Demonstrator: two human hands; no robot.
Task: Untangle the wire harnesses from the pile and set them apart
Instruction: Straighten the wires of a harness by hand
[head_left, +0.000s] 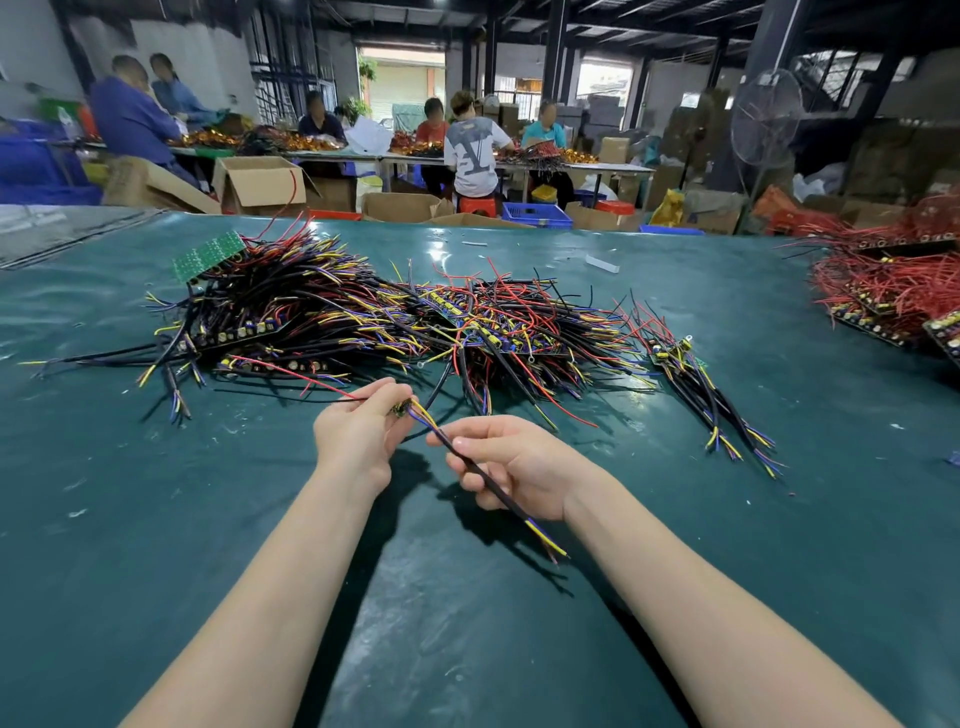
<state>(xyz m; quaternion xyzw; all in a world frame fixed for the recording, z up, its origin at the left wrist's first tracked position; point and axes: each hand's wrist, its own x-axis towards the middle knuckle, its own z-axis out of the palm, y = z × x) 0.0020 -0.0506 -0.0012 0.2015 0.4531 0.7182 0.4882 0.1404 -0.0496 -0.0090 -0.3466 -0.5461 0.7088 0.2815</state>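
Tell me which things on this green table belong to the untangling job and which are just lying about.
Job: harness held in left hand and right hand; tangled pile; small bundle beside it.
Lying about: red wire heap; white scrap; fan; cardboard boxes.

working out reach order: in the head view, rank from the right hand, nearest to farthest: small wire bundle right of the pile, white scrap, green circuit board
From the right hand:
1. small wire bundle, right of the pile
2. white scrap, beyond the pile
3. green circuit board, pile's far left
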